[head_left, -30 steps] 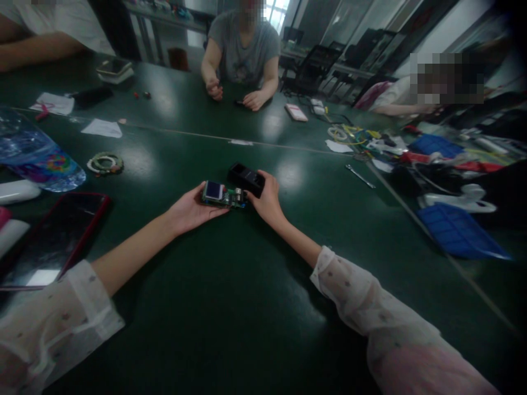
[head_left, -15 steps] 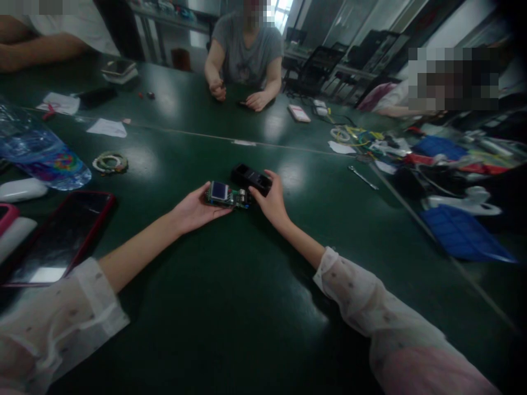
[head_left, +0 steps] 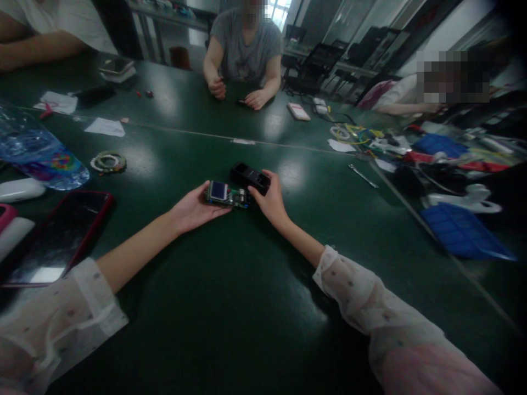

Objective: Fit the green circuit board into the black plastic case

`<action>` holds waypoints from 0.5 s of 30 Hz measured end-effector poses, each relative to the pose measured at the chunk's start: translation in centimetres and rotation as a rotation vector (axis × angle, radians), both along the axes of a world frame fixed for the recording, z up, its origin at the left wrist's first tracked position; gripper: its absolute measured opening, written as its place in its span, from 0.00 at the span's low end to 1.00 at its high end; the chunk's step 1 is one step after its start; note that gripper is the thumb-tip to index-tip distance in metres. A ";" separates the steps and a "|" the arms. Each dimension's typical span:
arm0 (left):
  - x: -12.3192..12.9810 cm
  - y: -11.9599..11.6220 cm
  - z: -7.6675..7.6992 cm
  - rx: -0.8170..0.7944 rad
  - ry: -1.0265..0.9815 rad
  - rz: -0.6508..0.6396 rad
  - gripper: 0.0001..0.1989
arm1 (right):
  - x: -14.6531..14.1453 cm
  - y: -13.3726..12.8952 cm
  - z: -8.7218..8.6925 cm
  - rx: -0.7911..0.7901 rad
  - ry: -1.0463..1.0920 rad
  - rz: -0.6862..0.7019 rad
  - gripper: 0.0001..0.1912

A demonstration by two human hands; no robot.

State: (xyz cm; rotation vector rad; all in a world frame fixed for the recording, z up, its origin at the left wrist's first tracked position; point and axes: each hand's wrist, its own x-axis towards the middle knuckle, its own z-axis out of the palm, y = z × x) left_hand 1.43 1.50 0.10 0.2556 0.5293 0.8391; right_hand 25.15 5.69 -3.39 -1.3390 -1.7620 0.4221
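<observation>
A green circuit board with a small screen (head_left: 218, 191) lies in my left hand (head_left: 191, 211), whose fingers wrap under and behind it. My right hand (head_left: 269, 198) is closed round the right end of a black plastic casing (head_left: 244, 173). The casing is just behind and to the right of the board, and the two are close together above the middle of the dark green table (head_left: 206, 307). Whether board and casing touch is too small to tell.
Left: a water bottle (head_left: 41, 151), a red-edged phone (head_left: 61, 236) and bracelets (head_left: 107, 162). Right: a wrench (head_left: 362, 175), a blue tray (head_left: 463, 230) and tangled cables (head_left: 358, 134). Across the table sits a person in grey (head_left: 247, 49); others sit left and right.
</observation>
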 end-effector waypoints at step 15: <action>0.2 0.1 0.1 -0.008 0.025 0.014 0.29 | -0.1 0.0 0.0 0.006 -0.027 -0.020 0.29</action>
